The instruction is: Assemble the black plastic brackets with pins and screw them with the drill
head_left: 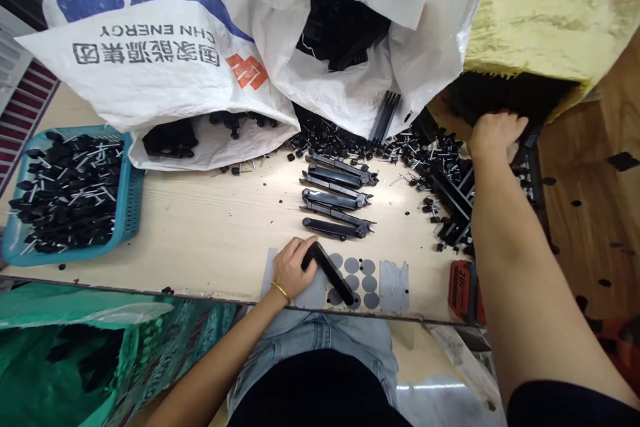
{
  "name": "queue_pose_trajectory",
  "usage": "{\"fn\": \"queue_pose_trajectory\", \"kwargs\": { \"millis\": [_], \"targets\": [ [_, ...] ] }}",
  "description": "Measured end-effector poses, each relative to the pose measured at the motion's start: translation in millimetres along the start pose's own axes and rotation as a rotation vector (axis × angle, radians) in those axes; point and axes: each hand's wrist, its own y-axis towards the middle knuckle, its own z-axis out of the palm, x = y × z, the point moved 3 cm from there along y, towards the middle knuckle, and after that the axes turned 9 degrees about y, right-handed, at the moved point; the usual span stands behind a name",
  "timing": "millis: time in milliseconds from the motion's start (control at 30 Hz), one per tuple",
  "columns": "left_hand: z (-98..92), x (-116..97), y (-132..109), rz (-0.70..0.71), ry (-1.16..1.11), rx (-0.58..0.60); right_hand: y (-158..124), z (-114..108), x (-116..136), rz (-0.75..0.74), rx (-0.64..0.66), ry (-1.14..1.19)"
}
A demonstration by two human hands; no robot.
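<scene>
My left hand (295,271), with a yellow bracelet at the wrist, grips one end of a long black plastic piece (330,273) near the table's front edge. The piece slants over round grey discs (351,265) on the tabletop. My right hand (495,137) reaches to the mouth of a yellow sack (555,7); its fingers are partly hidden, so I cannot tell what they touch. Between the hands, several long black folding parts (337,199) lie stacked in a row. Loose black knobs with metal pins (330,137) are heaped behind them.
A blue basket (131,193) full of black knobs with pins stands at left. White sacks (165,80) holding black parts line the back. More black strips (453,193) lie at right, beside an orange and black 20V battery pack (464,290). A green sack (165,340) stands below left.
</scene>
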Motion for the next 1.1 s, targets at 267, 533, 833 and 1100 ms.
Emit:
{"fn": "queue_pose_trajectory", "kwargs": {
  "millis": [267, 533, 833, 1100],
  "targets": [
    [-18.0, -15.0, -5.8, 0.372, 0.202, -0.075, -188.4, -50.3, 3.4, -0.128, -0.074, 0.482],
    [-35.4, -43.6, 25.0, 0.368, 0.206, 0.394, -348.9, -32.6, 6.6, 0.414, 0.415, 1.334],
    [-48.6, -63.6, -30.1, -0.05, -0.229, 0.394, -383.9, -18.7, 56.8, 0.512, 0.676, 1.485],
    [-44.7, -68.6, -52.1, 0.043, -0.155, 0.42, -393.5, -22.8, 53.7, 0.429, 0.784, 1.357]
  ]
}}
